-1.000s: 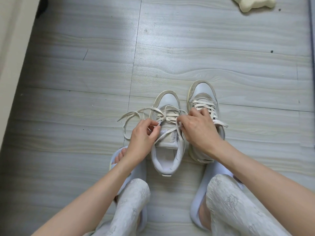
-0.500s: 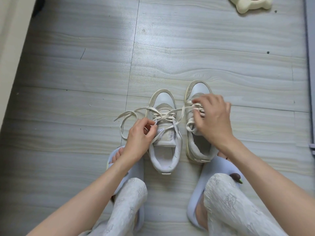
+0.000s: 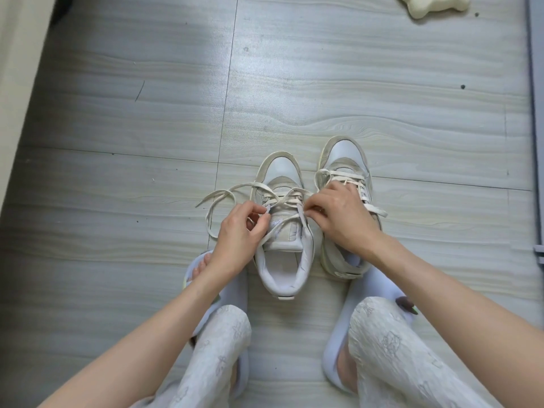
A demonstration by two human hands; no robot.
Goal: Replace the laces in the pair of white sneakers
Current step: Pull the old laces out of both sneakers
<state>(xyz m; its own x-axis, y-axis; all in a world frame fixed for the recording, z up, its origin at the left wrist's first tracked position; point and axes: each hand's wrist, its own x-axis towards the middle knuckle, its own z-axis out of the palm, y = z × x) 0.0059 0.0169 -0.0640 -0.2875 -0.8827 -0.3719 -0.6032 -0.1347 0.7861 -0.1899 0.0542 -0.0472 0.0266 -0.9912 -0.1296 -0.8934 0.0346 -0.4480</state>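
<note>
Two white sneakers stand side by side on the floor, toes away from me. The left sneaker (image 3: 284,260) has a loosened cream lace (image 3: 219,195) trailing in loops to its left. My left hand (image 3: 240,231) pinches a strand of that lace at the shoe's left eyelets. My right hand (image 3: 341,219) pinches the lace at the shoe's right eyelets and lies over the right sneaker (image 3: 344,160), hiding its middle. The right sneaker is laced, with one lace end (image 3: 378,212) sticking out to the right.
My knees in pale patterned trousers (image 3: 388,357) and my feet in light blue slippers (image 3: 232,293) flank the shoes. A cream bone-shaped object (image 3: 432,4) lies at the far right. A pale wall (image 3: 14,69) runs along the left, a grey frame (image 3: 534,113) along the right.
My right hand had reached over the right sneaker's laces and has come back down-left to the left sneaker's lace. My left hand has stayed at the left eyelets.
</note>
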